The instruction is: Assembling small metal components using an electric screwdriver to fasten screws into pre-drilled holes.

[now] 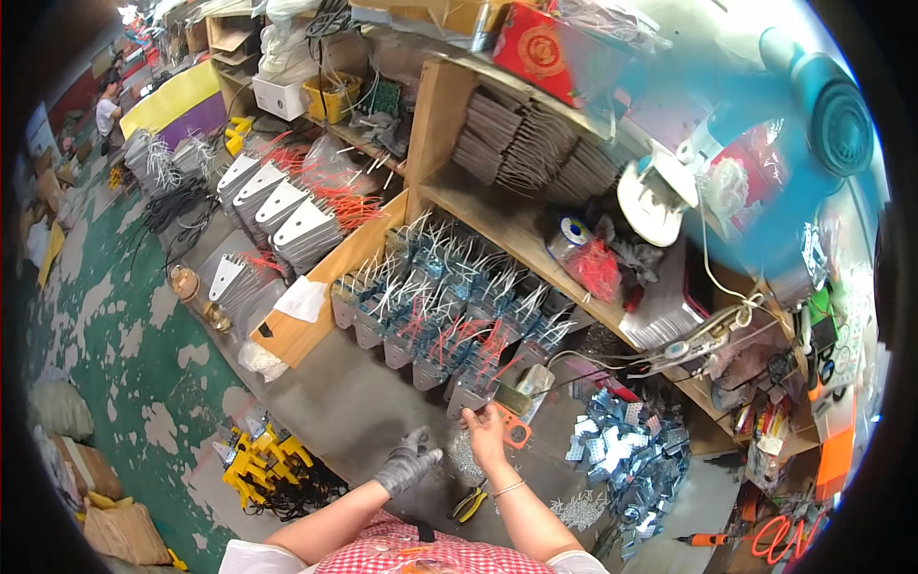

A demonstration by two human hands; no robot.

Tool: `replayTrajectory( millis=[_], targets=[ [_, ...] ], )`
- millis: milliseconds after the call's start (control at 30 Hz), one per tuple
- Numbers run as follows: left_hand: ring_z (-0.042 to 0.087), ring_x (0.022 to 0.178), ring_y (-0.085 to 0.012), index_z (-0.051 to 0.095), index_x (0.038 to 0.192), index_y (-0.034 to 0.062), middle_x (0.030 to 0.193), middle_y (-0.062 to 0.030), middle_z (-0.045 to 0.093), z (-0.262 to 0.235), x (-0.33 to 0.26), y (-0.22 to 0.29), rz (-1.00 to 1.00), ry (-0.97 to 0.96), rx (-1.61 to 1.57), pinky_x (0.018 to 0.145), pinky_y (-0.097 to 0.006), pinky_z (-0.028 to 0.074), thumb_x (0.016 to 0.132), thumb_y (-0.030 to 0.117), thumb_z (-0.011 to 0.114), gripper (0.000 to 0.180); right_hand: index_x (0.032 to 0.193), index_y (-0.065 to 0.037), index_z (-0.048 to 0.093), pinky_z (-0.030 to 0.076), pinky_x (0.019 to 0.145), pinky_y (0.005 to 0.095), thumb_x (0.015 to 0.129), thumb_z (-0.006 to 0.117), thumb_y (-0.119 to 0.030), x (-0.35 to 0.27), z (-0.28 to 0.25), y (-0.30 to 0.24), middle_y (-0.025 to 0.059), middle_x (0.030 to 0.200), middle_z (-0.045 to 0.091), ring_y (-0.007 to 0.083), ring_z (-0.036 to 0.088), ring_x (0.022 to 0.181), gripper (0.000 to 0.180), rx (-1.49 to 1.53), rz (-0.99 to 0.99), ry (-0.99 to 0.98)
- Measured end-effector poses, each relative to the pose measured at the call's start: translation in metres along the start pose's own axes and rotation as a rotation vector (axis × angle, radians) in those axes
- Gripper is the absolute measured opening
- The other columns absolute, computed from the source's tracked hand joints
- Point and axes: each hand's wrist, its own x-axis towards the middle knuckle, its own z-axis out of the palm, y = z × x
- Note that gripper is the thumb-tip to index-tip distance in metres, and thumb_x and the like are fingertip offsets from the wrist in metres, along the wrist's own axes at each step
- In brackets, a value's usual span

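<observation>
- The right hand [489,444], bare, looks closed in a pinch on the lower edge of a grey metal plate [470,398], which sits at its 11 o'clock, at the near end of the packed rows of wired plates [427,371]
- The left hand [409,465], in a grey glove, is at about 9 o'clock from the right one, apart from the plate; whether its bent fingers hold anything I cannot tell
- The step in hand seems to be handling this plate at the row's end; a pinch low on bare metal, away from the red wires [492,340] toward 12 o'clock, should spare them a tug
- Neighbouring plates crowd in from 10 to 12 o'clock, so a slow, straight move in line with them probably avoids snagging
- Small metal parts [466,457] lie between the hands, at 8 o'clock; a raised wrist likely keeps them from scattering
- An orange plate [517,432] lies just beside the right hand at 3 o'clock, and the pliers [469,505] near 7 o'clock; the right forearm is best kept clear of both
</observation>
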Motion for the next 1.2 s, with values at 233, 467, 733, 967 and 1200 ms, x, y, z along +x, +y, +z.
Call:
replayTrajectory(
  millis=[233,467,733,967,1200],
  targets=[
    [0.049,0.127,-0.0380,0.026,0.149,0.0035,0.139,-0.0264,0.048,-0.007,0.074,-0.006,0.226,0.075,0.125,0.105,-0.042,0.040,0.087,0.023,0.067,0.077,0.113,0.000,0.049,0.052,0.072,0.0297,0.091,0.062,0.002,0.022,0.024,0.019,0.0091,0.098,0.062,0.0152,0.062,0.082,0.026,0.055,0.000,0.164],
    [0.041,0.133,-0.0426,0.023,0.150,0.0067,0.146,-0.0304,0.037,-0.005,0.110,0.025,0.039,-0.090,0.218,0.107,-0.044,0.037,0.090,0.037,0.058,0.076,0.124,0.002,0.034,0.051,0.086,0.0333,0.084,0.069,0.001,0.031,0.038,0.024,0.0158,0.116,0.055,0.0213,0.060,0.101,0.053,-0.285,-0.011,0.367],
    [0.047,0.127,-0.0428,0.028,0.147,0.0050,0.139,-0.0285,0.047,-0.001,0.144,-0.047,0.118,-0.150,0.191,0.103,-0.045,0.040,0.086,0.031,0.061,0.075,0.151,-0.003,0.011,0.041,0.100,0.0356,0.068,0.066,0.006,0.049,0.050,0.026,0.0174,0.135,0.048,0.0288,0.049,0.120,0.100,0.017,0.222,0.153],
    [0.046,0.131,-0.0345,0.032,0.146,0.0028,0.142,-0.0216,0.047,-0.017,0.119,-0.043,0.050,-0.204,-0.061,0.107,-0.040,0.038,0.081,0.021,0.068,0.077,0.140,-0.004,0.032,0.041,0.099,0.0355,0.068,0.061,0.015,0.035,0.045,0.020,0.0113,0.130,0.051,0.0241,0.049,0.121,0.080,0.151,0.195,0.113],
    [0.055,0.123,-0.0262,0.047,0.137,-0.0010,0.135,-0.0183,0.056,-0.089,0.054,0.030,-0.045,-0.456,-0.017,0.101,-0.037,0.044,0.085,0.018,0.072,0.060,0.143,-0.004,0.030,0.039,0.103,0.0380,0.070,0.061,0.014,0.020,0.019,0.024,0.0134,0.136,0.048,0.0269,0.044,0.128,0.082,0.019,0.222,0.229]
  ],
)
